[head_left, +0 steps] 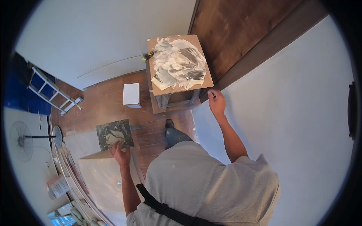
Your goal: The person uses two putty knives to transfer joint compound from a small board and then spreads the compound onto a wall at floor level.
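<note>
My left hand [120,153] is at the near edge of a dark, smeared square board [103,130]. Its fingers curl over that edge, close to a beige lump of paste [114,136] on top; the underside is hidden. Out to the right, my right hand [217,102] is raised beside the pale wall with its fingers curled in. A small dark bit shows between those fingers, too small to name. Ahead stands a stool-like table [207,77], its top spread with white and grey paste [177,62]. A yellow-and-black tool [148,56] lies at the tabletop's left edge.
A white box [131,94] stands on the wooden floor [109,86] left of the table. Farther left are a metal ladder [52,92] and a fan [23,137]. A large beige block [105,177] is beneath my left arm. A brown wooden panel [237,34] rises behind the table.
</note>
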A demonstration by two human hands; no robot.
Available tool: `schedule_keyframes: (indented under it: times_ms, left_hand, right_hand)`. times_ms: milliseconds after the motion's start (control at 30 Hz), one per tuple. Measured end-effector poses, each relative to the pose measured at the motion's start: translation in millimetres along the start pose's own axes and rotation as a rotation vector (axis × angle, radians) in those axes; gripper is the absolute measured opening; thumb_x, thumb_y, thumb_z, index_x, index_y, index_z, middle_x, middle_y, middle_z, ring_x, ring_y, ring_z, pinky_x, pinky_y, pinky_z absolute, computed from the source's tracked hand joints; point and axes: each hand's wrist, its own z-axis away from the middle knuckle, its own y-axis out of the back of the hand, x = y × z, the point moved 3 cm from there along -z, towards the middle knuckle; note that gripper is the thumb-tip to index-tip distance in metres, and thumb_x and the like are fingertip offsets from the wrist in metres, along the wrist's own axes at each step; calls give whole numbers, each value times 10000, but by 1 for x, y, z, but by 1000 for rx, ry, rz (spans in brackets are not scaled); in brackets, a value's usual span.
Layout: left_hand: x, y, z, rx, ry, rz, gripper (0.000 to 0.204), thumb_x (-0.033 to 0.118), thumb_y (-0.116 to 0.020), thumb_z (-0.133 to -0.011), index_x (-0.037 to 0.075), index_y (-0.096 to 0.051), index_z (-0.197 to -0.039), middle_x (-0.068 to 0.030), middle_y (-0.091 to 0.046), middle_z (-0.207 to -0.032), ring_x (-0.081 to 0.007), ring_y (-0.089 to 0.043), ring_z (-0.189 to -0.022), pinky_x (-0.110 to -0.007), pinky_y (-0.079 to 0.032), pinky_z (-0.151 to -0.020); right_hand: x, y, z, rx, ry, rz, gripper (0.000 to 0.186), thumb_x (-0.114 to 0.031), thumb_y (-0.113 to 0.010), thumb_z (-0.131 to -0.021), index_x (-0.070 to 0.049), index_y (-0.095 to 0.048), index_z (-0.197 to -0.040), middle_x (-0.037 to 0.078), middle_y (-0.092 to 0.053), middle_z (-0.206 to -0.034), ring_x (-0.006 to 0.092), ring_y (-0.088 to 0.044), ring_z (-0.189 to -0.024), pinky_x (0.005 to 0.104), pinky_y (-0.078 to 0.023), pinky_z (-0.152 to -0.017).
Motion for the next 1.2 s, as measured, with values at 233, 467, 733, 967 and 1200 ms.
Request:
schedule_keyframes:
  times_ms: [233, 467, 733, 967, 1200]
  left_hand:
    - [210, -54, -172, -168, -149, 536, 301, 124, -725, -759, 13, -652, -1028, -163, -629, -961, -356, -613, -892, -425, -489, -794]
    - [277, -103, -231, -145, -85, 410, 731, 294, -828, -692, -21, -484, -1255, -176, -562, -1052, -294, -590, -898, -399, -503, -789]
    - [283, -106, -237, -241, 87, 521, 731, 321, -874, -626, -41, -502, -1140, -134, -528, -1026, -263, -546, -905, -378, -473, -787]
    - [293, -97, -235, -133, 85, 597, 546, 231, -841, -670, -13, -523, -1041, -102, -587, -920, -196, -576, -831, -324, -486, -742]
    - [277, -102, -237, -273, 86, 1354, 226, -10, -667, -846, 12, -539, -1032, -32, -639, -905, -93, -595, -786, -251, -486, -729]
  right_hand:
    - [-88, 2, -120, 42, -80, 363, 550, -480, -778, -673, -16, -619, -924, 135, -595, -957, 326, -588, -945, 431, -496, -796]
    - [-87, -15, -118, -36, -202, 283, 582, -409, -834, -615, -18, -603, -978, 124, -600, -987, 306, -570, -1002, 414, -487, -828]
    - [-72, -14, -129, -34, -271, 99, 452, -317, -831, -615, -52, -602, -901, 101, -622, -883, 296, -603, -902, 404, -490, -769]
    - [-55, -23, -133, -117, -276, -551, 243, -113, -759, -739, -65, -533, -815, -2, -541, -681, 117, -533, -636, 243, -421, -621]
    - [-67, -20, -158, -28, -467, -1444, 220, -3, -653, -874, -34, -582, -1079, 47, -666, -989, 105, -620, -869, 251, -494, -790]
